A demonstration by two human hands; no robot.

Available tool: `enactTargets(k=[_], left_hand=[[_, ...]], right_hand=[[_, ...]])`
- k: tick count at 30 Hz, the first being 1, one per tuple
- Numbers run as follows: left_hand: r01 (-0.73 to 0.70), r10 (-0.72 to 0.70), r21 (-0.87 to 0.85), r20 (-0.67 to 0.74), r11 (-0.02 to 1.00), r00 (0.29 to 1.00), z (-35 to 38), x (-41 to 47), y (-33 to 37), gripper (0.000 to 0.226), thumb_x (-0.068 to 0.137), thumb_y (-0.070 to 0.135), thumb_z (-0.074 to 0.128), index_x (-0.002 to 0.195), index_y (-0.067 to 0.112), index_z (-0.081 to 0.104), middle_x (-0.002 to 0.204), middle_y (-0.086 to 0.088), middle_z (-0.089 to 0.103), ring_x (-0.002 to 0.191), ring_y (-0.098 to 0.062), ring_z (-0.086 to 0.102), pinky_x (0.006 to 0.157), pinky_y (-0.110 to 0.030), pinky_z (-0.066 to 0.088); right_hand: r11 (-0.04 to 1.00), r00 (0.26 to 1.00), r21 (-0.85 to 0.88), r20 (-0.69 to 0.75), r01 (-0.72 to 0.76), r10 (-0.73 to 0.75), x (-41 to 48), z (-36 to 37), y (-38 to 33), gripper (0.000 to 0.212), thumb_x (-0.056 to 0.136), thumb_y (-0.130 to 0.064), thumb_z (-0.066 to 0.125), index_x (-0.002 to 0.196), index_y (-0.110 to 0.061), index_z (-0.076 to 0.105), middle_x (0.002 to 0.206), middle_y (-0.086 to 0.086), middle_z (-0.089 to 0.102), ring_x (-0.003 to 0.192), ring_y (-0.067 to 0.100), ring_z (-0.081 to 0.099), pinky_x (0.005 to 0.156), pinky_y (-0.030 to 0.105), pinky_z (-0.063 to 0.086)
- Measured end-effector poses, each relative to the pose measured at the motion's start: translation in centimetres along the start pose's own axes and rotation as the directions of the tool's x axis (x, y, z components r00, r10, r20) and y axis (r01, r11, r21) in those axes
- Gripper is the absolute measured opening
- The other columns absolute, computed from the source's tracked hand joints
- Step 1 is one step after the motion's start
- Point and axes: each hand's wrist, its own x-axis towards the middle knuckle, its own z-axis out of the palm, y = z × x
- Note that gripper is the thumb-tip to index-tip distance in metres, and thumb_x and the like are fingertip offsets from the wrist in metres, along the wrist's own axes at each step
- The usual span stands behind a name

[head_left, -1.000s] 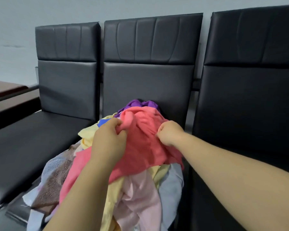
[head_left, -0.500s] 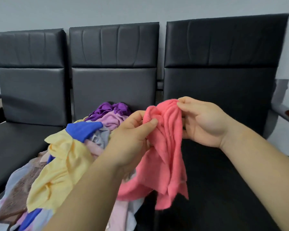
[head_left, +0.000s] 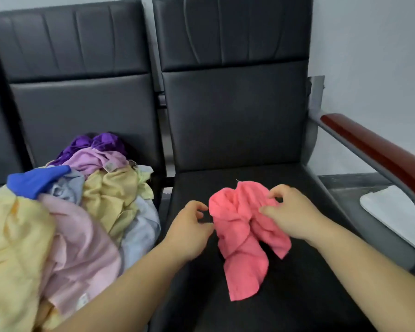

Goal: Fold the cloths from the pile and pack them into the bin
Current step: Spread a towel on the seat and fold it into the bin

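Observation:
A crumpled coral-pink cloth [head_left: 243, 238] lies on the black seat of the right-hand chair [head_left: 225, 295]. My right hand [head_left: 289, 212] pinches the cloth's upper right part. At the cloth's left edge my left hand [head_left: 189, 230] has its fingers curled and touching the fabric. The pile of cloths [head_left: 65, 212], yellow, pale pink, blue, lilac and purple, fills the seat of the middle chair to the left. No bin is clearly seen.
The black chairs stand in a row against a grey wall. A wooden armrest [head_left: 379, 152] on a metal frame runs along the right side. Beyond it, low on the right, lies a white flat object [head_left: 393, 209].
The pink cloth was lifted off the pile, carried to the right and set down on the right chair's seat. Both hands moved with it and now work at its edges.

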Motion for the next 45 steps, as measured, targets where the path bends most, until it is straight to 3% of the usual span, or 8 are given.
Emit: enactTargets(k=[5,13,18,24,30,40,43,45], left_hand=[[-0.236,0.161,0.198,0.336,0.951,0.928,2.5,-0.6,-0.3,0.027,0.078,0.028,0.074,0.101,0.027,0.060,0.101,0.010,0.067,0.092,-0.012,0.066,0.088,-0.037,0.054],[-0.342,0.256,0.370,0.263,0.864,0.930,4.2,0.6,-1.9,0.024,0.085,0.033,0.071,0.078,0.034,0.049,0.089,0.013,0.057,0.080,-0.010,0.058,0.076,-0.032,0.052],[-0.225,0.227,-0.032,0.163,0.974,0.960,1.9,1.2,-0.7,0.013,0.095,0.017,0.064,0.085,0.022,0.070,0.079,0.005,0.075,0.071,-0.009,0.070,0.076,-0.041,0.059],[-0.082,0.227,-0.473,0.259,0.877,0.939,-1.4,-0.3,2.7,0.021,0.105,0.018,0.052,0.103,0.011,0.072,0.095,-0.015,0.074,0.084,-0.024,0.069,0.076,-0.039,0.058],[-0.108,0.261,-0.477,0.268,0.872,0.927,-2.5,-1.1,3.4,0.021,0.101,0.020,0.060,0.086,0.014,0.074,0.083,-0.009,0.072,0.074,-0.017,0.065,0.067,-0.028,0.053],[-0.167,0.147,0.062,0.247,0.984,0.958,-4.6,0.6,1.3,0.010,0.074,0.012,0.064,0.076,0.018,0.072,0.072,-0.006,0.071,0.066,-0.015,0.064,0.070,-0.041,0.055],[-0.055,0.071,-0.077,0.237,0.996,0.969,-5.4,1.1,1.0,0.011,0.077,0.021,0.067,0.082,0.015,0.073,0.075,-0.008,0.068,0.070,-0.017,0.058,0.069,-0.035,0.047],[-0.017,0.070,-0.247,0.207,0.969,0.976,-6.2,1.3,1.1,0.011,0.093,0.014,0.066,0.083,0.013,0.071,0.078,-0.008,0.067,0.072,-0.020,0.060,0.069,-0.033,0.050]], right_hand=[[0.986,0.964,-0.132,0.259,0.101,-0.064,-1.8,0.9,-0.4,0.025,0.085,-0.038,0.078,0.106,-0.032,0.066,0.098,-0.015,0.068,0.095,0.005,0.064,0.090,0.033,0.055],[0.951,0.907,-0.240,0.414,0.192,-0.079,-1.1,3.8,1.5,0.030,0.094,-0.029,0.071,0.122,-0.034,0.061,0.115,-0.015,0.066,0.103,0.009,0.063,0.085,0.025,0.051],[0.971,0.921,-0.174,0.379,0.167,-0.090,-0.1,3.6,1.8,0.024,0.086,-0.022,0.075,0.093,-0.037,0.058,0.092,-0.012,0.072,0.086,0.015,0.072,0.079,0.039,0.061],[0.936,0.934,0.265,0.207,0.232,-0.291,0.0,1.1,-0.8,0.067,0.081,-0.016,0.081,0.135,-0.043,0.050,0.125,-0.015,0.059,0.089,0.013,0.074,0.087,0.037,0.060],[0.807,0.871,0.562,0.288,0.182,-0.397,0.0,0.9,-1.9,0.016,0.092,-0.012,0.072,0.106,-0.005,0.075,0.106,0.015,0.076,0.099,0.024,0.073,0.096,0.042,0.057],[0.031,0.939,0.959,0.282,-0.282,-0.199,0.0,-0.1,-3.7,0.016,0.089,-0.018,0.061,0.075,-0.014,0.056,0.064,0.002,0.051,0.063,0.018,0.057,0.074,0.033,0.055],[0.209,0.965,0.955,0.238,-0.210,-0.115,0.2,0.1,-3.2,0.039,0.096,-0.019,0.060,0.057,-0.015,0.054,0.054,0.000,0.045,0.050,0.014,0.048,0.052,0.026,0.045],[0.635,0.961,0.772,0.171,0.007,-0.218,0.3,0.0,-2.6,0.027,0.089,-0.035,0.072,0.067,-0.020,0.065,0.069,-0.002,0.060,0.068,0.015,0.059,0.064,0.027,0.046]])
